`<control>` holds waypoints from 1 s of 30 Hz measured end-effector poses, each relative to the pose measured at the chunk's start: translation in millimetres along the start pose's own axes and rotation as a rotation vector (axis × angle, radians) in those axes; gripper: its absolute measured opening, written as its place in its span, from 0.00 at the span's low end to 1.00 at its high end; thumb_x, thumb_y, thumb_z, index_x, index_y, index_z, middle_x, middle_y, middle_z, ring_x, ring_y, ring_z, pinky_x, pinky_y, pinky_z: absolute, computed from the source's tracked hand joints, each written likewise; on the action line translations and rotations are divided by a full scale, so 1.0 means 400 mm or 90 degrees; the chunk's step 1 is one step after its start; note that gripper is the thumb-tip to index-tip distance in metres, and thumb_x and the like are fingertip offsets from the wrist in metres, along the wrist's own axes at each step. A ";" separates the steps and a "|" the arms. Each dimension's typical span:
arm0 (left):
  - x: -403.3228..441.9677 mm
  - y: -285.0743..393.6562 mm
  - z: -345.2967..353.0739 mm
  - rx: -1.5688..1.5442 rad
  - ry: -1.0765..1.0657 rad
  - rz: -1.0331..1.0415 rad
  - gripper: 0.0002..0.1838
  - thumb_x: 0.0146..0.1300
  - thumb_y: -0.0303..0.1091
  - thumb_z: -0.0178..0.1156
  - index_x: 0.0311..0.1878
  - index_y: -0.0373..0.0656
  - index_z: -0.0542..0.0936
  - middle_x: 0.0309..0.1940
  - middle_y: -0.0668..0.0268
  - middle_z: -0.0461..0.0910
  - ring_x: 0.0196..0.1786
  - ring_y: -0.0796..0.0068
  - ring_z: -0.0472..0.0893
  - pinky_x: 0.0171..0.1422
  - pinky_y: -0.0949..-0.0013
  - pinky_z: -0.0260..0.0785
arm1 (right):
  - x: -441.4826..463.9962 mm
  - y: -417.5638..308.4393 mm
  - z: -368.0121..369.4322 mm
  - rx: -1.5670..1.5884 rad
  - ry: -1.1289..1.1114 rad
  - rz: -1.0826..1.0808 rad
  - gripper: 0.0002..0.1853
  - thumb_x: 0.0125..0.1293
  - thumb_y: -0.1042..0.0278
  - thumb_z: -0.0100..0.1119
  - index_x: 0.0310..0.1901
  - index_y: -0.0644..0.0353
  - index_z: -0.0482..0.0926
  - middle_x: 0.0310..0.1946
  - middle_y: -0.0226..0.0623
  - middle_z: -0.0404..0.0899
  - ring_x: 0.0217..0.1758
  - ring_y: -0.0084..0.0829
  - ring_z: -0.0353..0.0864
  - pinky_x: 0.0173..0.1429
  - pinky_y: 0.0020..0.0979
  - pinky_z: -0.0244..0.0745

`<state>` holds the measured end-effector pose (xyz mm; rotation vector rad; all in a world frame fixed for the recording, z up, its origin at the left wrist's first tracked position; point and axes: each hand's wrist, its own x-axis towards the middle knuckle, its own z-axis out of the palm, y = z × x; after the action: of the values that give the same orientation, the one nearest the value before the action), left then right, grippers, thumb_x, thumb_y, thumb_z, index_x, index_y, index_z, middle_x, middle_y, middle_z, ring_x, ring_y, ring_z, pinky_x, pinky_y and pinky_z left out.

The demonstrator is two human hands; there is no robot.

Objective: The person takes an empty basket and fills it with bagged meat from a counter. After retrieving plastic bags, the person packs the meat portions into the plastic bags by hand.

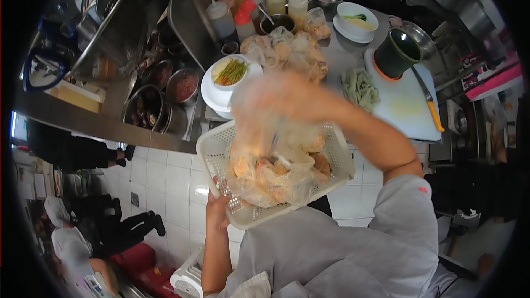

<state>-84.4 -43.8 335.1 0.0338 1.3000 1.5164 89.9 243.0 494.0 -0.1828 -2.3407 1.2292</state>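
Note:
A white perforated plastic basket (345,157) is held in front of my body, tilted slightly. My left hand (218,207) grips its near left edge. Inside lie clear plastic bags of orange-brown food (270,179); the exact kind is hard to make out. Above the basket, my right hand (284,99) is smeared by motion. From it hangs a blurred, clear plastic bag (256,124), which its closed fingers appear to grip. Just beyond, more filled plastic bags (292,52) sit on the steel counter (342,58).
White bowls with food (229,72) (356,19) stand on the counter, near squeeze bottles (221,16). To the right are a green cloth (360,89), a dark green container (397,52) and a yellow-handled knife (433,110) on a white cutting board (408,113). Another person (77,243) is at lower left.

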 end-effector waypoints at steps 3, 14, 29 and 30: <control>-0.003 0.007 0.019 0.018 -0.012 -0.006 0.39 0.46 0.14 0.40 0.65 0.47 0.51 0.57 0.51 0.62 0.57 0.53 0.69 0.53 0.54 0.71 | -0.027 0.052 0.190 -0.153 -0.206 0.269 0.16 0.61 0.59 0.49 0.39 0.65 0.77 0.34 0.53 0.76 0.36 0.48 0.76 0.44 0.39 0.71; -0.004 0.043 0.028 0.025 0.009 -0.040 0.37 0.48 0.13 0.39 0.65 0.47 0.52 0.57 0.53 0.63 0.56 0.57 0.70 0.54 0.58 0.71 | 0.016 0.579 -0.253 -0.423 0.323 0.311 0.25 0.53 0.58 0.59 0.51 0.60 0.69 0.52 0.48 0.69 0.52 0.41 0.72 0.49 0.36 0.71; 0.019 0.035 0.013 0.054 0.008 -0.037 0.36 0.48 0.13 0.42 0.64 0.44 0.54 0.55 0.56 0.66 0.54 0.60 0.72 0.51 0.61 0.72 | 0.028 0.835 -0.419 -0.452 0.259 0.106 0.05 0.58 0.71 0.49 0.35 0.57 0.74 0.28 0.42 0.77 0.39 0.41 0.77 0.45 0.37 0.71; 0.020 0.038 0.018 0.052 0.006 -0.036 0.36 0.48 0.13 0.42 0.64 0.45 0.54 0.55 0.57 0.66 0.54 0.61 0.72 0.51 0.61 0.72 | 0.029 0.815 -0.411 -0.337 0.223 0.176 0.07 0.59 0.69 0.49 0.36 0.56 0.76 0.33 0.44 0.76 0.42 0.40 0.76 0.47 0.36 0.70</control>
<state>-93.5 -30.5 344.0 0.0418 1.3595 1.4170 124.4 559.4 314.5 -0.8495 -2.3165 0.5904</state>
